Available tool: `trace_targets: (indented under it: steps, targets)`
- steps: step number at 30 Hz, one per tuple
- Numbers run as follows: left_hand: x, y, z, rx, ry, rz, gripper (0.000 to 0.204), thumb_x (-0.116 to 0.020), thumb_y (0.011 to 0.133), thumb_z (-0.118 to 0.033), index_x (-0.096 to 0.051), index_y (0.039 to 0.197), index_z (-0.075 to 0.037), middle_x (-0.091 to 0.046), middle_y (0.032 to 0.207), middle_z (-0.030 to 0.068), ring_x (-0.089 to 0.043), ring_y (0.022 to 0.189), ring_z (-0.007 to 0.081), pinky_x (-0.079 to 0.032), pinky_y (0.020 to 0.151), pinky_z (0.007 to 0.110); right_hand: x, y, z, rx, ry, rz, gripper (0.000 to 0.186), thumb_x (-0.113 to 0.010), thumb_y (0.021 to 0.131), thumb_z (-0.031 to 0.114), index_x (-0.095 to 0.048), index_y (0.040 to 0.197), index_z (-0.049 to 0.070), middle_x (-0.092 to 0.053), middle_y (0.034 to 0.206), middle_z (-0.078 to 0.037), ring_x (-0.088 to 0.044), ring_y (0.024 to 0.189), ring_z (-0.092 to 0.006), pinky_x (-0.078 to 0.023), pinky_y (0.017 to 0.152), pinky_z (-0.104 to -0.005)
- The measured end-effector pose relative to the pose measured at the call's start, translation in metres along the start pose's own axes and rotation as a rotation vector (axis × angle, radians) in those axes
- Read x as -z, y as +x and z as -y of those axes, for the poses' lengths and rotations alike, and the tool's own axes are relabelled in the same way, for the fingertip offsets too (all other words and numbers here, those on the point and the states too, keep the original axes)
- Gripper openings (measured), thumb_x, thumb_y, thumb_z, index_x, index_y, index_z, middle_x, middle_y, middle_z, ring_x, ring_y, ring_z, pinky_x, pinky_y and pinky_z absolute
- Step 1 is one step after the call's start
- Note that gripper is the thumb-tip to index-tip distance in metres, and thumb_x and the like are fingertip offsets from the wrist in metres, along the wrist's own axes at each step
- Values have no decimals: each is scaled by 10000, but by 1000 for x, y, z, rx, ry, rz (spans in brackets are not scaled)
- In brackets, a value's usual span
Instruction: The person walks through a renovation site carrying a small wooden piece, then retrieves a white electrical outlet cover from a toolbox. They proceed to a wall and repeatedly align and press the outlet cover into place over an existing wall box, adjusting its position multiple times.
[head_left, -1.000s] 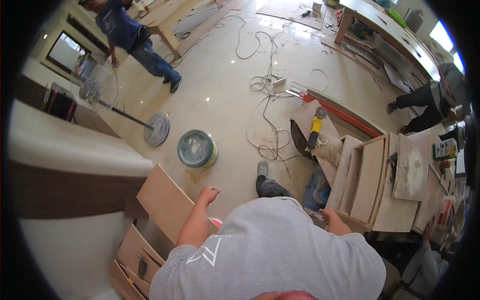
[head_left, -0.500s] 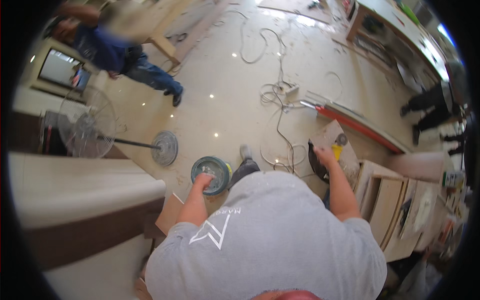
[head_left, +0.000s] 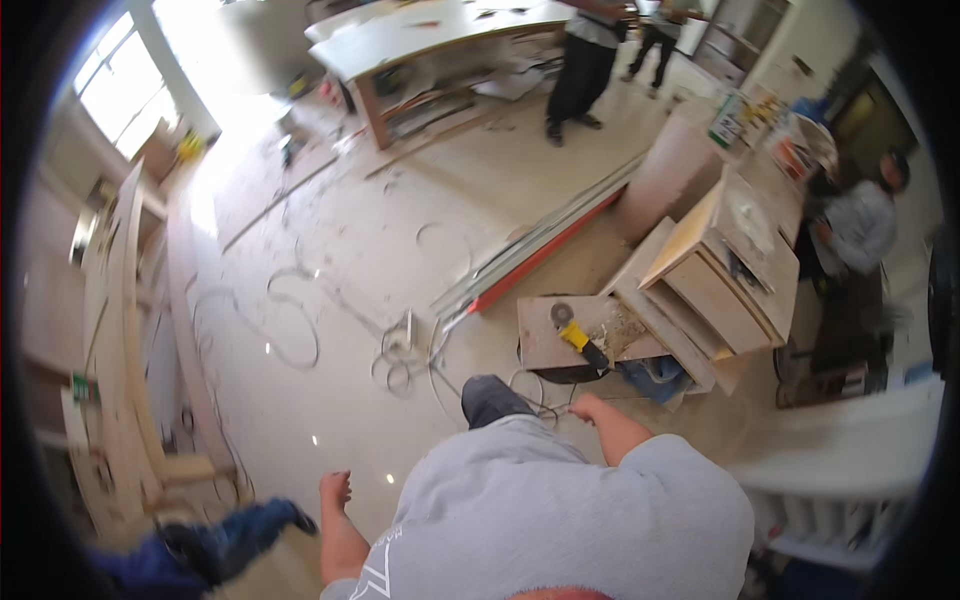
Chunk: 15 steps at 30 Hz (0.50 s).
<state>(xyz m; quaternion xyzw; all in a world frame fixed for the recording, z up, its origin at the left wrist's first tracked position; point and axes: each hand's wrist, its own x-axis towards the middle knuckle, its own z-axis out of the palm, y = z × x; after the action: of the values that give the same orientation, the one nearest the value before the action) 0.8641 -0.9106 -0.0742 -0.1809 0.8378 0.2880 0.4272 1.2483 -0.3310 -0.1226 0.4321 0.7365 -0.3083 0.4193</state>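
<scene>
My left hand (head_left: 337, 487) hangs out over the tiled floor, its fingers curled in with nothing visible in them. On the other side, my right hand (head_left: 583, 407) is low, its fingers drawn together and partly hidden; whether anything is in them cannot be made out. Close by it, thin cables (head_left: 545, 407) lie on the floor. Beyond that hand, a yellow and black angle grinder (head_left: 578, 335) rests on a dusty wooden board (head_left: 537, 335), apart from my fingers. A blue cloth (head_left: 655, 378) hangs or lies beside the board.
A wooden cabinet (head_left: 700, 305) stands to the right, with long red and grey profiles (head_left: 540, 250) behind the board. Coiled cords (head_left: 395, 365) cross the floor. One person's leg (head_left: 270, 525) is at lower left; another person (head_left: 580, 75) stands by the far table (head_left: 430, 40).
My view has swung to the right. The bucket under my left hand and the standing fan have left the picture. My right hand, earlier beside the grinder, is now apart from it.
</scene>
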Motion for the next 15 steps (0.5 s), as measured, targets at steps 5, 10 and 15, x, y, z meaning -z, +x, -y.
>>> trace_targets:
  steps: [5, 10, 15]
  targets:
    - [9, 36, -183, -182, -52, -7, 341, -645, 908, -276, -638, 1113, -3, -627, 824, 67, -567, 605, 179, -462, 477, 310, -28, -3, 4, -170, 328, -72, 578, -668, 842, 543, -701, 1003, -12, -698, 864, -163, -666, 640, -278, -564, 591, -441]
    - [-17, 97, -324, -332, 329, 132, 339, -657, 884, -285, -657, 1077, -7, -656, 883, 82, -610, 676, 184, -511, 553, 338, 13, 55, 66, -227, 469, 15, 559, -687, 838, 534, -685, 978, -7, -669, 806, -146, -637, 618, -241, -547, 559, -434]
    - [-26, 130, -425, -607, 712, 61, 386, -685, 839, -376, -716, 892, 5, -663, 672, 124, -640, 550, 235, -528, 561, 375, 133, 116, 117, -78, 717, -61, 416, -679, 882, 429, -645, 941, 19, -614, 721, -77, -548, 538, -191, -468, 471, -358]
